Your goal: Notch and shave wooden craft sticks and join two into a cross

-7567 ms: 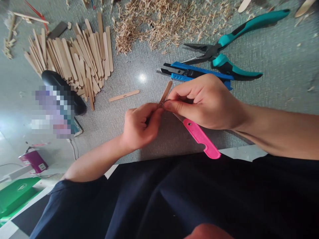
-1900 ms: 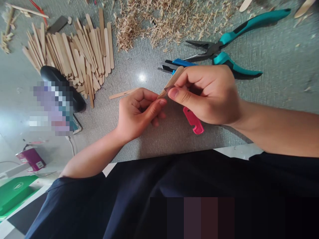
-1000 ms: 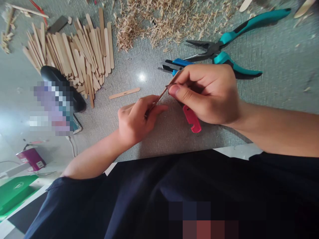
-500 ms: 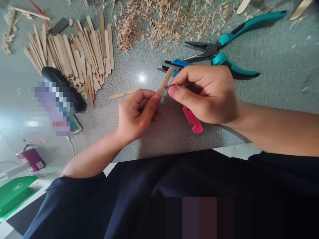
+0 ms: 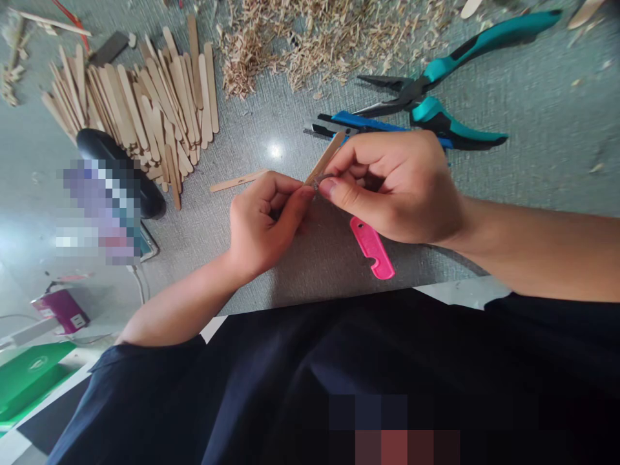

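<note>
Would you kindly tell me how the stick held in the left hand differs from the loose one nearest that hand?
The held stick is pinched in the left hand, while the loose stick lies on the table. The held stick slants steeply, whereas the loose stick lies nearly level in the picture. Both are pale wood.

Left hand (image 5: 266, 223) pinching stick (image 5: 327, 156). Right hand (image 5: 400, 184) gripping pink knife (image 5: 372, 248), tip at stick. Pliers (image 5: 413, 92), blue cutter (image 5: 364, 121), shavings (image 5: 310, 45) beyond on desk (image 5: 547, 177).
</note>
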Demonstrator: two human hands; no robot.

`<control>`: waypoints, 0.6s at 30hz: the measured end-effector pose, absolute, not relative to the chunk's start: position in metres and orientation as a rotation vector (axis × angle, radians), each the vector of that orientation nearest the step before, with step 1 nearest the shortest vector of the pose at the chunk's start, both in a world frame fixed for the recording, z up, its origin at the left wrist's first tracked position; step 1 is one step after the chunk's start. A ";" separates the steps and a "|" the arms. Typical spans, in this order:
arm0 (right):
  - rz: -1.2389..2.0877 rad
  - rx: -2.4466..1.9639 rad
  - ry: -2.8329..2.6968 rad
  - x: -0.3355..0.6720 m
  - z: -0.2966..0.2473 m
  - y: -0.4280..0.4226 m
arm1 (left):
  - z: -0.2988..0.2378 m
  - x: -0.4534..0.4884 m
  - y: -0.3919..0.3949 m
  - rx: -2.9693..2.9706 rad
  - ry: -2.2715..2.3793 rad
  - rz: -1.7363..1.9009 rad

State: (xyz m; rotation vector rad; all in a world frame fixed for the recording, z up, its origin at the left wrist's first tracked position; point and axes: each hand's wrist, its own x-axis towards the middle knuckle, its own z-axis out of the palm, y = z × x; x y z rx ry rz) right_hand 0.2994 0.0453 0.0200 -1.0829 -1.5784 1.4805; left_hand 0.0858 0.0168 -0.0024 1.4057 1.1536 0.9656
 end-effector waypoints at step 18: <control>1.786 -1.143 -1.470 0.307 0.017 0.052 | 0.001 0.086 0.012 1.771 1.175 1.062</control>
